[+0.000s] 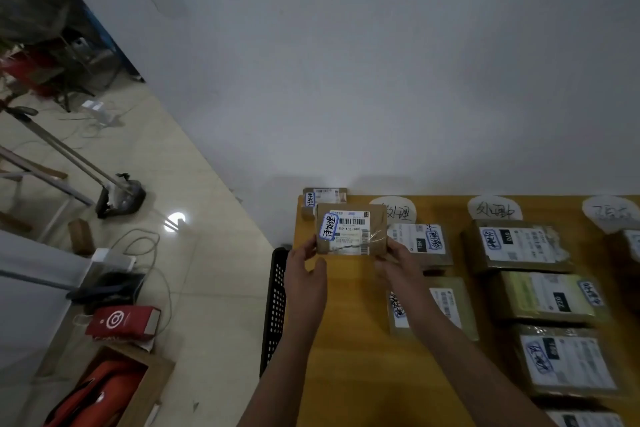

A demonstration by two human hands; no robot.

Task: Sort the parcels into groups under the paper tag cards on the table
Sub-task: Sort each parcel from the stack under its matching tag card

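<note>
Against a plain grey wall, the yellow wooden surface [349, 340] carries rows of parcels under white paper tag cards [393, 211]. A small brown cardboard parcel [350, 229] is pinched by its lower corners between the left hand [304, 274] and right hand [398, 265], raised above the far-left corner. Misreading the blurred handwritten sticker risks wrong grouping; the fingertip grip risks a drop off the surface edge.
</note>
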